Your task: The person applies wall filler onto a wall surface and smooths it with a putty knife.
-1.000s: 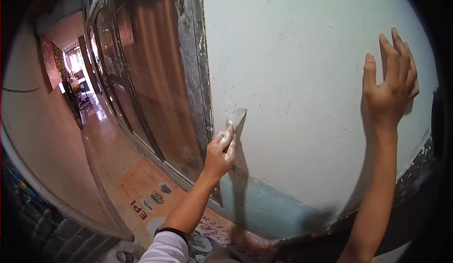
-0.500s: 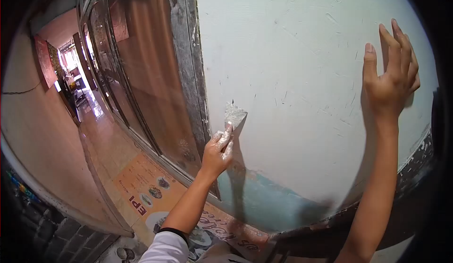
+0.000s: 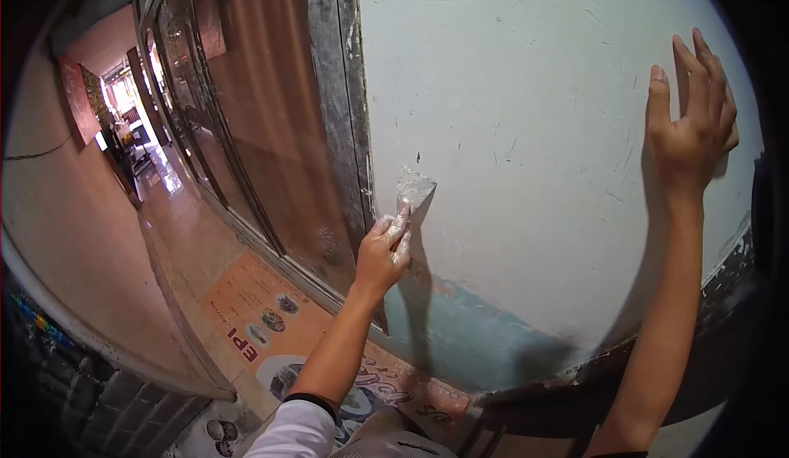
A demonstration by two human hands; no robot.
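Head cam: our L hand (image 3: 383, 262) grips scraper (image 3: 417, 187) nr ctr of frame, blade at wall (image 3: 526, 228); R hand (image 3: 689, 147), upper R, spread wide against it. We'd want low blade angle, even pressure.

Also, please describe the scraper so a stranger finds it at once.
Find the pale wall beside the dark wooden frame. Near that frame, the left hand, fingers smeared white, holds the scraper. It is the flat blade that widens upward, while the right hand on the wall holds nothing.
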